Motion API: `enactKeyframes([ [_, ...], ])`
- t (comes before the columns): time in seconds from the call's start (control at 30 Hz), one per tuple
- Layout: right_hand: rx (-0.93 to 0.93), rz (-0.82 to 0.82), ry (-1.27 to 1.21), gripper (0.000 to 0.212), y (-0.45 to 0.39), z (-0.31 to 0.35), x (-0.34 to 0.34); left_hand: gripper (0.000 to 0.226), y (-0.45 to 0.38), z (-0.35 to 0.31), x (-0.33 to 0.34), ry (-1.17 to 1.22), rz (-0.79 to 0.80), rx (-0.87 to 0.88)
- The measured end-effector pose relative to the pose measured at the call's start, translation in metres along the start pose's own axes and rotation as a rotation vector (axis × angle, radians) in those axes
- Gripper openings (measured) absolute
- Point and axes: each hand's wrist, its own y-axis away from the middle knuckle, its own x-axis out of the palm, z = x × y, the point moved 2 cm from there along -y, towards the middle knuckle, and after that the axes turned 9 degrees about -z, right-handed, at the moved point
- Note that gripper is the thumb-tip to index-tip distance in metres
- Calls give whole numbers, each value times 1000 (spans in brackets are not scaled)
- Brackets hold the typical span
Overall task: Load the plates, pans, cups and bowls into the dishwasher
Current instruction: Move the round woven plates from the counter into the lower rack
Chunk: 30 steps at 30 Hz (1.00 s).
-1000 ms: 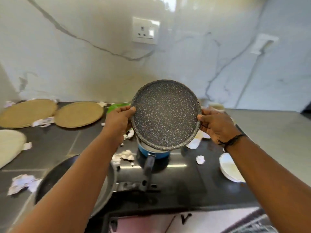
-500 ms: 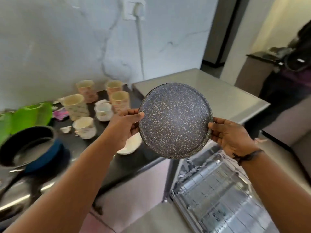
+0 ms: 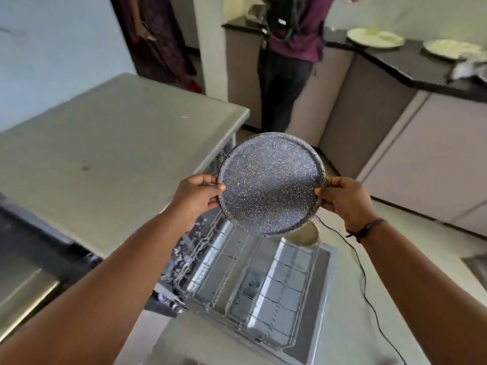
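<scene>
A round, dark grey speckled pan [image 3: 270, 184] hangs in the air, tilted with its inside toward me. My left hand [image 3: 199, 197] grips its left rim and my right hand [image 3: 345, 200] grips its right rim. Below it the dishwasher stands open, its wire lower rack [image 3: 253, 283] pulled out over the lowered door [image 3: 320, 325]. A pale round dish [image 3: 303, 234] sits at the rack's far end, partly hidden behind the pan.
A grey worktop [image 3: 105, 159] covers the dishwasher on the left. A black cable [image 3: 366, 283] trails over the floor at right. One person [image 3: 290, 61] stands ahead, and another person [image 3: 158, 43] further left. Plates [image 3: 374, 38] lie on a dark counter at far right.
My view has swung right from the cooktop and cups to the open dishwasher. Both hands have kept hold of the pan and carried it over the pulled-out rack.
</scene>
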Motion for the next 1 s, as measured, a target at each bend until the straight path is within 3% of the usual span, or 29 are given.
enactKeyframes([
  [0.07,-33,-83,75,21,-16,-9,-10,18,-18,1,21,-90,39,59],
  [0.17,-100,-179,245,18,-31,-20,-19,14,-46,1,49,-191,122,149],
  [0.3,-204,-303,601,27,-44,-33,-31,12,-89,1,89,-289,245,234],
  [0.53,-85,-316,966,24,-69,-103,-36,19,-140,58,154,-550,372,281],
  [1.0,3,-333,1055,30,-232,-309,-24,17,-257,213,294,-826,309,246],
])
